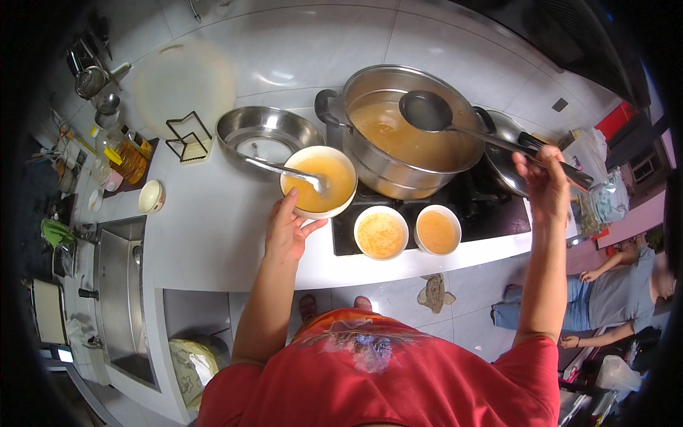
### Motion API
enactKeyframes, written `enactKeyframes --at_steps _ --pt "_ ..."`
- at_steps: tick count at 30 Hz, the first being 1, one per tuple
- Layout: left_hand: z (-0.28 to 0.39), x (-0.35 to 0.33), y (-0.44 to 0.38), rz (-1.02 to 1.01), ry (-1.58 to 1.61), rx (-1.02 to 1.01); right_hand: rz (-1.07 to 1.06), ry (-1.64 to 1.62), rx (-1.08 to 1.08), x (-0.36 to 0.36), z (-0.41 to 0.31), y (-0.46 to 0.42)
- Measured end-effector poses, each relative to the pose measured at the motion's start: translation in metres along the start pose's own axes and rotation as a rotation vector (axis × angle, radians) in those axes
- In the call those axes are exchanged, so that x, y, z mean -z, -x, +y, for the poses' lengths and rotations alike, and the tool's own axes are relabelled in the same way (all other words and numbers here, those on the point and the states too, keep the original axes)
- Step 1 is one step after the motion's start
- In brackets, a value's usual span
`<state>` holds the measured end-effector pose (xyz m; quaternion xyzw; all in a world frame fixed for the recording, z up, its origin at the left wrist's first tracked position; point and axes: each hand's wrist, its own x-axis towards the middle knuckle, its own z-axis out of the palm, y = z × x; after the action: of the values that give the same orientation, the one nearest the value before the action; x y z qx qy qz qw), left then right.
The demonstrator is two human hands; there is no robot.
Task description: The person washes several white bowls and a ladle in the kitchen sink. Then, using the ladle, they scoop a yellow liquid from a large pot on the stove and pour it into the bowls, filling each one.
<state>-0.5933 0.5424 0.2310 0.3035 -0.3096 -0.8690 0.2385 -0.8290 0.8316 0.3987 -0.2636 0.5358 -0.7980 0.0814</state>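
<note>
My left hand (288, 229) holds a white bowl (346, 200) of yellow-orange soup with a metal spoon (299, 174) resting in it. In my right hand (544, 179) is the handle of a black ladle (425, 111), its head over a large steel pot (411, 179) of similar liquid. The pot stands on a black cooktop (496, 213). Below it, side by side, are two more bowls of orange soup, one on the left (380, 233) and one on the right (437, 229). Behind my left hand's bowl sits a wide steel basin (267, 125).
A sink (120, 299) is at left. Oil bottles (130, 165), a small cup (151, 196) and a black rack (188, 139) stand along the counter. A pot lid (504, 128) leans right of the pot. A cloth (436, 293) lies on the floor; another person (613, 293) is at right.
</note>
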Motion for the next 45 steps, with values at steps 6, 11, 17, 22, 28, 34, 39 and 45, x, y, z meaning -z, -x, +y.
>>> enactKeyframes --at_steps 6,11,17,22,28,34,39,45 --pt "0.001 -0.004 -0.003 -0.002 -0.016 0.005 -0.079 -0.132 -0.016 -0.038 -0.026 0.022" --pt "0.008 -0.001 -0.001 0.005 0.029 -0.02 -0.183 -0.116 -0.102 -0.073 -0.013 0.042" --pt "0.015 0.005 0.006 0.009 0.003 -0.02 -0.348 0.042 -0.107 -0.095 0.002 0.064" --pt "0.02 0.015 0.009 0.011 -0.002 -0.025 -0.538 0.315 0.111 -0.107 0.004 0.078" --pt "0.022 0.022 0.008 -0.008 -0.015 -0.016 -0.801 0.698 0.48 -0.115 -0.007 0.09" --pt "0.017 0.027 0.003 0.003 -0.018 0.008 -0.877 0.751 0.595 -0.113 -0.001 0.107" --pt "0.016 0.035 0.004 -0.048 -0.02 0.023 -0.323 0.172 0.091 -0.097 0.02 0.118" --pt "0.005 0.05 0.005 -0.068 -0.04 0.063 0.022 -0.237 -0.014 -0.065 0.039 0.138"
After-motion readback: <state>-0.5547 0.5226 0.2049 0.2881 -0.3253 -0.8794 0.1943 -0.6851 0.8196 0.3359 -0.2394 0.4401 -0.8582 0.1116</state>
